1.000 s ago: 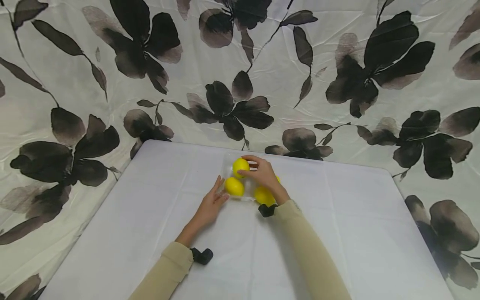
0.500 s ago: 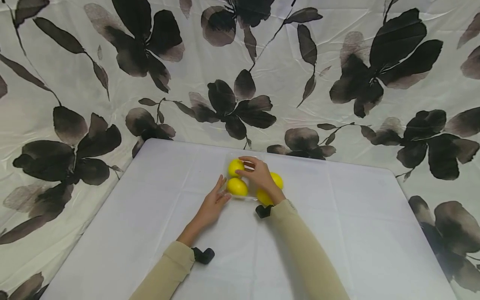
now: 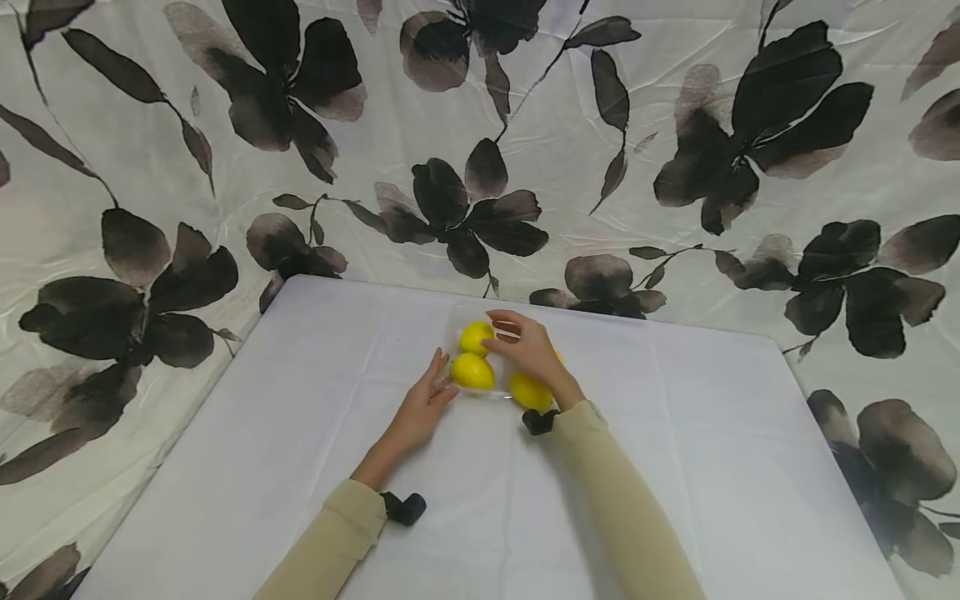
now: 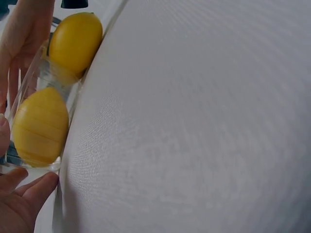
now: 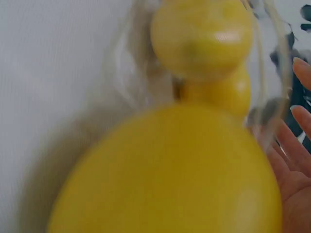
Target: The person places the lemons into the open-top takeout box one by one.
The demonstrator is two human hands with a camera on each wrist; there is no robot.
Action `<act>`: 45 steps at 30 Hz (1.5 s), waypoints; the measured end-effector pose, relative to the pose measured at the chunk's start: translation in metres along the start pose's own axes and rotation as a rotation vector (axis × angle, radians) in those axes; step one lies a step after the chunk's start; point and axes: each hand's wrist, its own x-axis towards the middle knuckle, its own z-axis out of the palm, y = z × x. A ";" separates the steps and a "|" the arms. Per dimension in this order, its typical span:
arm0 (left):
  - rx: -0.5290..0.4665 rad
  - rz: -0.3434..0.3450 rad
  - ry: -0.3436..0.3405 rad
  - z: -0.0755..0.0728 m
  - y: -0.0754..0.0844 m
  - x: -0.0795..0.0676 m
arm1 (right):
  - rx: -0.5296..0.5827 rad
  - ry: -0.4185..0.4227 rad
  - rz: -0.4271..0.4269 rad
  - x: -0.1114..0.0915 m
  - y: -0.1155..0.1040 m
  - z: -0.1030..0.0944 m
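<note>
In the head view, a clear plastic box (image 3: 495, 394) near the table's far edge holds two yellow lemons. The front lemon (image 3: 472, 372) lies at its near left, with the back lemon (image 3: 476, 337) just behind. My right hand (image 3: 528, 346) hovers over the box, thumb and fingers spread at the back lemon's right side. My left hand (image 3: 416, 414) rests straight fingers at the box's near left corner; the left wrist view shows its fingertips (image 4: 46, 184) right at the clear wall. A third lemon (image 3: 531, 391) sits just right of the box, under my right wrist.
A fourth lemon (image 3: 557, 357) is mostly hidden behind my right hand. A white cloth covers the table (image 3: 337, 375). A floral sheet (image 3: 480, 100) hangs behind it and along the sides.
The right hand set the lemon it was pinching behind the front lemon, then loosened its fingers and drew slightly right. The left hand stayed at the box corner.
</note>
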 end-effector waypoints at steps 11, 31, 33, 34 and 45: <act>0.013 -0.014 0.001 0.001 -0.001 -0.002 | -0.018 0.035 0.078 -0.017 0.009 -0.037; 0.012 -0.036 0.012 0.001 0.002 -0.001 | -0.076 0.028 0.129 -0.048 0.045 -0.075; 0.016 -0.034 0.014 0.001 0.003 -0.001 | -0.083 0.009 0.153 -0.050 0.048 -0.075; 0.017 -0.034 0.015 0.001 0.003 -0.001 | -0.089 -0.001 0.166 -0.050 0.048 -0.075; 0.015 -0.046 0.015 0.002 0.005 -0.001 | -0.121 -0.008 0.199 -0.053 0.052 -0.070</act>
